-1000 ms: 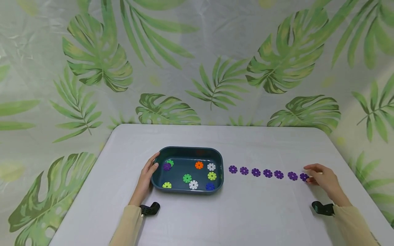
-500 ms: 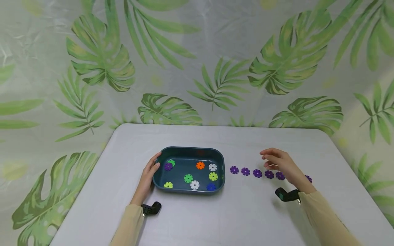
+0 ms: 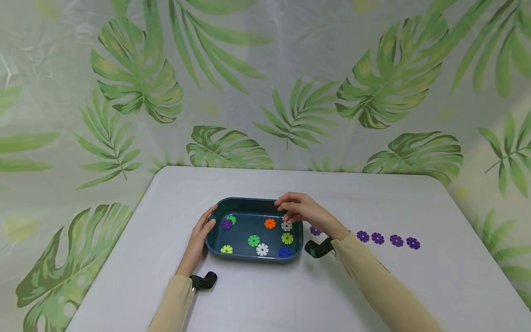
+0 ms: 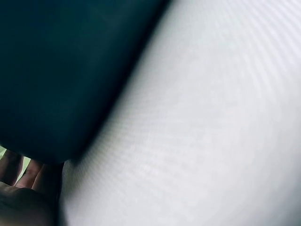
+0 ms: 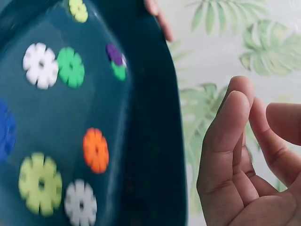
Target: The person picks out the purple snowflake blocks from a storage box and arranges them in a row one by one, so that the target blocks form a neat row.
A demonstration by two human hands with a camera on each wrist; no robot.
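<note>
A dark teal tray [image 3: 253,258] stands on the white table, with several notched plastic discs inside. Against its left end is my left hand [image 3: 196,240], holding the side with fingers and thumb at the rim. Over the tray's right rim hovers my right hand [image 3: 304,211], its fingers loosely bent and nothing between them. Inside lie an orange disc [image 3: 270,223], a purple disc [image 3: 227,224] partly over a green one, a blue disc [image 3: 284,252], and white, green and yellow ones. My right forearm hides part of a row of purple discs.
Right of the tray, several purple discs [image 3: 377,238] lie spaced in a row on the table [image 3: 265,295]. A leaf-printed cloth [image 3: 307,55] hangs behind the table's far edge.
My right hand has left the purple disc at the row's right end and swung left to the tray. My left hand stays at the tray's left end.
</note>
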